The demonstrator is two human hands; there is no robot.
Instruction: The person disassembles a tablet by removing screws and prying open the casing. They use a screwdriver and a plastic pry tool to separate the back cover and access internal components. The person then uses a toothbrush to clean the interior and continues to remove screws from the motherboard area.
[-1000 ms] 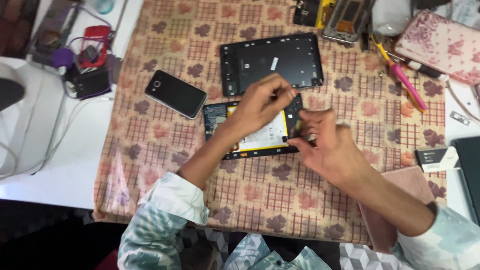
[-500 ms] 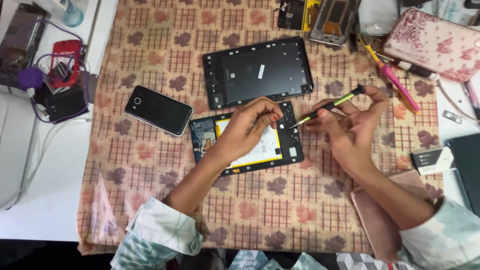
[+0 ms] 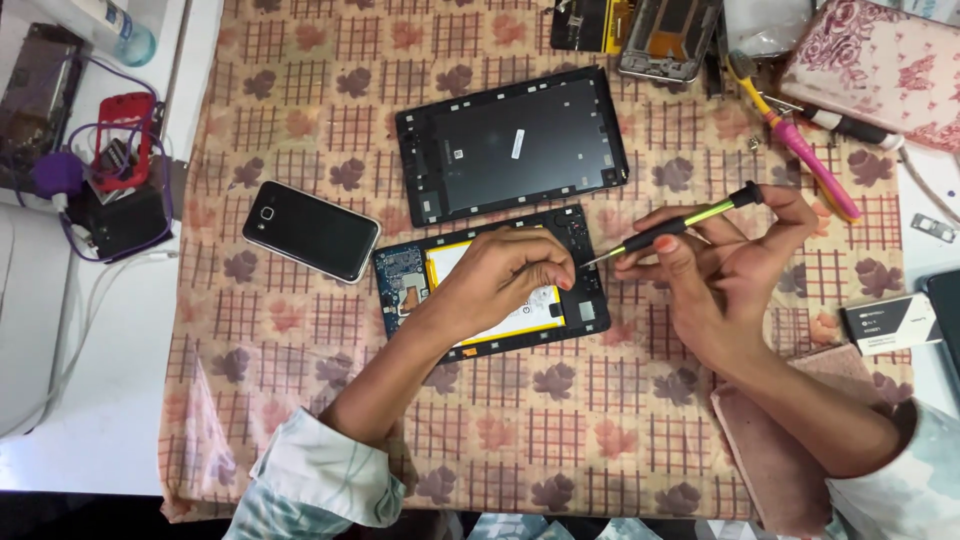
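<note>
An opened tablet lies on the patterned cloth, its circuit board and pale battery exposed. My left hand rests on top of it with fingers curled, pressing down near its right part. My right hand holds a thin screwdriver with a black and yellow-green handle, the tip pointing left toward the tablet's right edge. The tablet's black back cover lies inside-up just beyond it.
A black smartphone lies left of the tablet. A pink-handled tool, a floral pouch and phone frames sit at the far right. Cables and a charger crowd the left; a small box lies at the right.
The view has shifted. My right hand lifted off the tablet and now holds the screwdriver up at its right edge; my left hand stays on the tablet.
</note>
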